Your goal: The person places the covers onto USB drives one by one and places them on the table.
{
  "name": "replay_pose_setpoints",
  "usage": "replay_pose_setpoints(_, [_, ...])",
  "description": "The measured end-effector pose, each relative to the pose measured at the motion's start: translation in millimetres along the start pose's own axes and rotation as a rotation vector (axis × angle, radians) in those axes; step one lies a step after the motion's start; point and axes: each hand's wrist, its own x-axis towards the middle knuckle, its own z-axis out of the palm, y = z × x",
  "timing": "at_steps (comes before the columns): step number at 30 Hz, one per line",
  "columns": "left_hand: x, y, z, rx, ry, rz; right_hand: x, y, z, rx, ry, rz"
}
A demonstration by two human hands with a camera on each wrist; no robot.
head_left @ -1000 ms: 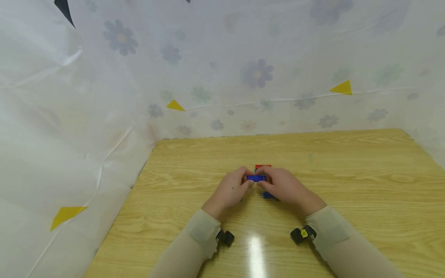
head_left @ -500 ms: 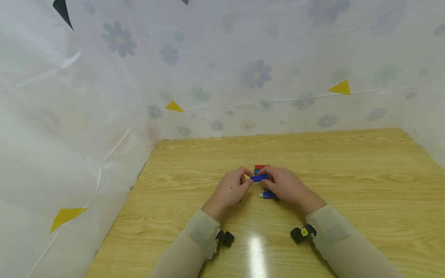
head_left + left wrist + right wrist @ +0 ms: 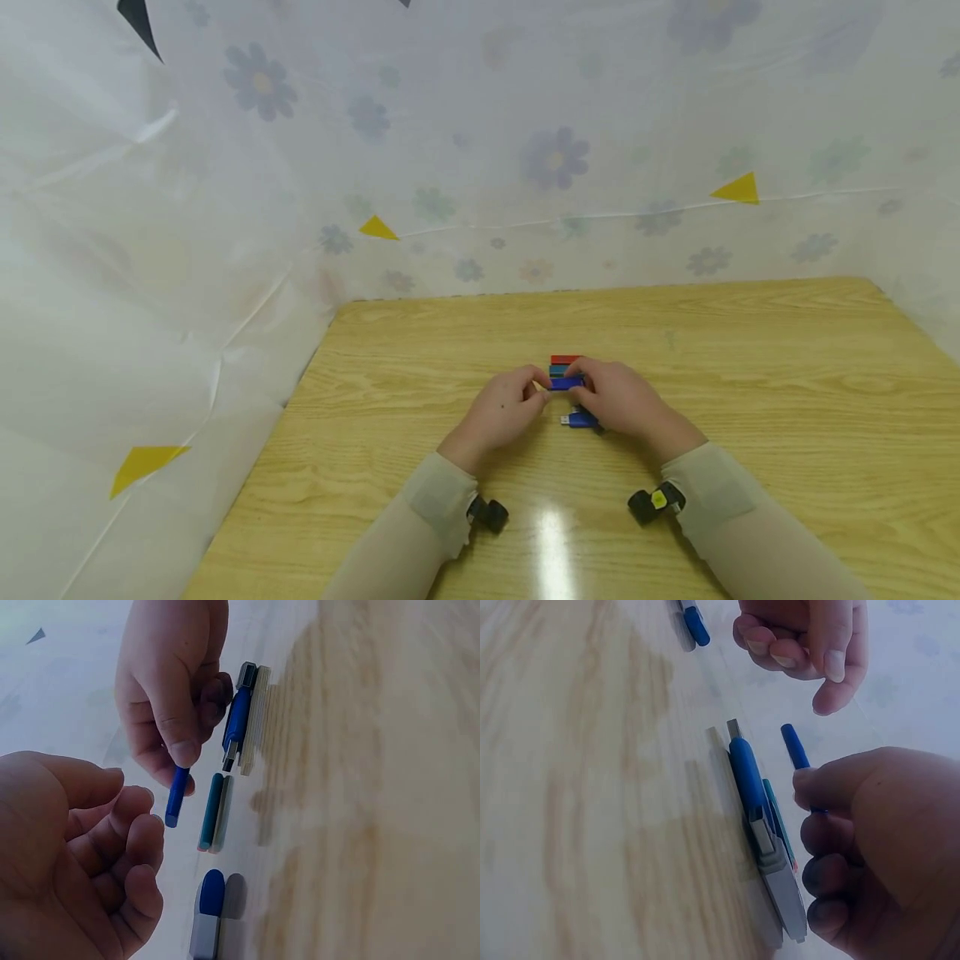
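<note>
My right hand [image 3: 618,396] pinches a slim flat blue bar [image 3: 566,384] between thumb and forefinger, held above the table. Just off the bar's left end are the fingertips of my left hand [image 3: 506,408]; its fingers are loosely bent and hold nothing. A blue USB stick [image 3: 579,421] with a bare metal plug lies below the right hand, and in the right wrist view a grey piece [image 3: 784,900] lies against it. Behind the held bar lie a teal bar [image 3: 557,371] and a red bar [image 3: 566,359], both partly covered by the right hand.
In the left wrist view another blue-ended grey piece [image 3: 210,911] lies beside the left hand; the head view hides it. The wooden table [image 3: 420,350] meets a flowered white curtain [image 3: 480,167] at the back and left. Cameras sit on both wrists.
The blue bar has moved right with my right hand. My left fingers, at first on its left end, have come off it. The teal and red bars show more.
</note>
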Motion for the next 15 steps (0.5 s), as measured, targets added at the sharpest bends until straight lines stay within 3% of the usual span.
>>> replay_pose_setpoints(9, [-1.3,0.4,-0.7,-0.026,0.016,-0.007,-0.5,0.2,-1.2,-0.05,-0.032,0.024])
replay_pose_setpoints(15, [-1.3,1.3,-2.0,-0.05,0.054,-0.059,-0.2,1.7,-0.2,-0.065,-0.026,0.024])
